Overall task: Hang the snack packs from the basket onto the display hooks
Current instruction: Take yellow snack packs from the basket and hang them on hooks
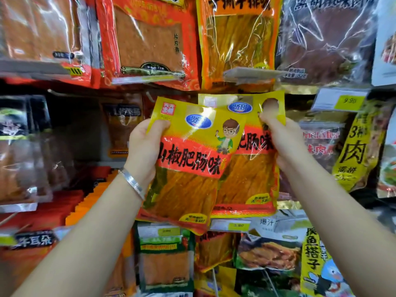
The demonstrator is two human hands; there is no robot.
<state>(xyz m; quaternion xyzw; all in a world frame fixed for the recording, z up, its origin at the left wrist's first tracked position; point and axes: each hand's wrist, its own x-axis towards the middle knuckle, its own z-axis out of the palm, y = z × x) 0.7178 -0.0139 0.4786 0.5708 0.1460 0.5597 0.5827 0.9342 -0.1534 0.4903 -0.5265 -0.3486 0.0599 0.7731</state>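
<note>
I hold two yellow-and-red snack packs up in front of the display. My left hand (pixel 145 146) grips the front snack pack (pixel 188 168) by its upper left edge, tilted to the right. My right hand (pixel 278 138) pinches the rear snack pack (pixel 248 181) near its top right corner, with a fingertip showing through the pack's clear window. The front pack overlaps the rear one. No basket is in view, and the hooks are hidden behind the hanging packs.
Hanging packs fill the wall: red pack (pixel 150 39), orange pack (pixel 237 41) and dark pack (pixel 325 39) above, yellow pack (pixel 360 146) at right, green pack (pixel 165 260) below. Yellow price tags (pixel 349 101) sit on hook ends. A dark gap (pixel 81 125) lies left of my hands.
</note>
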